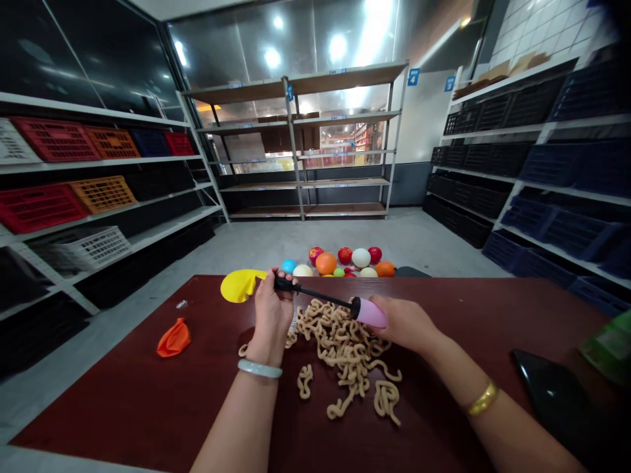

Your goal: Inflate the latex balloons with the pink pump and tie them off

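Observation:
A balloon hand pump point(323, 295) with a black rod and a pink end spans my two hands, its rod drawn out. My left hand point(273, 303) is wrapped round its black end. From that hand's far side a yellow balloon point(238, 286), part filled or limp, sticks out to the left; its neck is hidden by my fingers. My right hand point(401, 320) grips the pink end. Under the pump lies a heap of tan curly strands point(340, 338), their kind unclear. A limp orange balloon point(174, 338) rests on the table to the left.
The dark red table point(123, 394) holds a black phone-like slab point(549, 387) and a green packet point(611, 348) at right. Several coloured balloons point(326, 263) lie beyond its far edge. Shelves with crates point(101, 195) line both sides; a rack point(296, 151) stands behind.

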A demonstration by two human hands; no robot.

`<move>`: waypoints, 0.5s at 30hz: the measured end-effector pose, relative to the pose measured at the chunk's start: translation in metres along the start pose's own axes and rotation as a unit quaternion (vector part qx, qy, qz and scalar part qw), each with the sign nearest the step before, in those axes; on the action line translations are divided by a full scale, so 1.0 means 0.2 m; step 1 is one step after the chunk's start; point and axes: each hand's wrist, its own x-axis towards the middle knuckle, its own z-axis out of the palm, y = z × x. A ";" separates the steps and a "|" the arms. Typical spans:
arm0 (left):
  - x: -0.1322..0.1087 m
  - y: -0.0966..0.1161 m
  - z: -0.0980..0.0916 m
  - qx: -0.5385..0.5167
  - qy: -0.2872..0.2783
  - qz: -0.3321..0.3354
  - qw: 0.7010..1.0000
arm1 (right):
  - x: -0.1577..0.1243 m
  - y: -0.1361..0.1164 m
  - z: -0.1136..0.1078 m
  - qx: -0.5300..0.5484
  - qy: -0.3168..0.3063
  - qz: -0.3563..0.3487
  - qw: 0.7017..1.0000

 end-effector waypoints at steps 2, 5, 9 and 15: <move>-0.02 -0.03 0.02 0.008 0.023 -0.014 1.000 | 0.00 0.03 -0.02 -0.011 -0.004 -0.014 1.000; -0.05 -0.06 0.04 0.002 0.072 -0.036 0.997 | -0.01 0.07 -0.06 -0.029 -0.004 -0.008 1.000; -0.09 -0.11 0.06 -0.020 0.050 -0.076 0.996 | -0.02 0.09 -0.10 -0.060 -0.003 0.020 0.998; -0.17 -0.23 0.07 -0.023 0.031 -0.079 0.996 | -0.04 0.00 -0.10 -0.052 -0.007 0.026 0.998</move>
